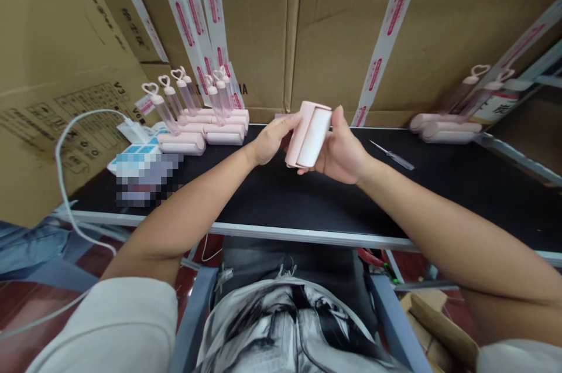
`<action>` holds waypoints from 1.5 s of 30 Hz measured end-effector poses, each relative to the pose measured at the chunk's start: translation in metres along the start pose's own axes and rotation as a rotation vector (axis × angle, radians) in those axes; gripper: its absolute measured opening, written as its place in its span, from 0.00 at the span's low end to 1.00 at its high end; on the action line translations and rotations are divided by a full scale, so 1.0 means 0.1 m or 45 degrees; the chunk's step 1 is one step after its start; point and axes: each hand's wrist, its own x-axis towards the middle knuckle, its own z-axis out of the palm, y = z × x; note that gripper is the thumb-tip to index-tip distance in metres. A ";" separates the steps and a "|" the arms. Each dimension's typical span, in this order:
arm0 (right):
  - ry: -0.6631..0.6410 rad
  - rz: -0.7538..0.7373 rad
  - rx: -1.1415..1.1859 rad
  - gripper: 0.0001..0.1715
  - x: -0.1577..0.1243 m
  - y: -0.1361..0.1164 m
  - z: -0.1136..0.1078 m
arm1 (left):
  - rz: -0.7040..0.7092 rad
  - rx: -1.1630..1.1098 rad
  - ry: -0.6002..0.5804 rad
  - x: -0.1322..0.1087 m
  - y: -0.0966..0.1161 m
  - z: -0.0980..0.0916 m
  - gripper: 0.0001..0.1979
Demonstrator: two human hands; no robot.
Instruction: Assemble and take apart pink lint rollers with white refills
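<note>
Both hands up over the black table, holding one pink lint roller between them, lifted clear of the surface. Right hand has fingers curled shut around the roller's right side and underside, thumb up along the white roll. Left hand touches the pink cover on the left edge, fingers closed lightly on it, thumb on top. The roller is tilted, its top end leaning away from the person.

On the table at far left is a cluster of finished pink rollers with clear heart-topped handles, lying side by side. Near them is a white cable and a blue-and-white box, then a blurred patch. At far right are two more pink rollers. A thin metal tool lies just right of the right hand, not touching. Taped cardboard boxes stand behind the table.
</note>
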 end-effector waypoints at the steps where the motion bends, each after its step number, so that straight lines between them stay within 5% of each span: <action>1: 0.009 -0.004 0.012 0.51 0.01 -0.01 -0.04 | -0.065 -0.035 -0.068 0.00 -0.01 0.01 0.35; 11: 0.066 -0.042 0.027 0.43 0.09 0.11 -0.05 | -0.056 -0.163 -0.046 0.02 0.00 0.18 0.40; 17: 0.260 -0.251 -0.668 0.36 0.05 0.08 -0.27 | 0.015 -0.202 0.128 0.03 0.08 0.05 0.32; 26: 0.273 0.371 -1.481 0.31 0.03 -0.06 -0.47 | -0.227 -0.338 0.271 0.06 0.08 -0.22 0.39; 33: 0.081 0.404 -2.074 0.13 0.05 -0.12 -0.54 | -0.344 -0.395 0.422 0.04 0.19 -0.15 0.33; 35: 0.120 0.280 -2.086 0.08 0.06 -0.10 -0.56 | -0.325 -0.368 0.488 0.05 0.16 -0.19 0.31; 40: 0.111 -0.385 -1.705 0.21 0.03 -0.06 -0.54 | -0.216 -0.280 0.614 0.08 0.06 -0.32 0.27; 45: 0.074 -0.626 -1.653 0.24 -0.01 -0.03 -0.45 | -0.178 -0.227 0.610 0.08 0.02 -0.39 0.25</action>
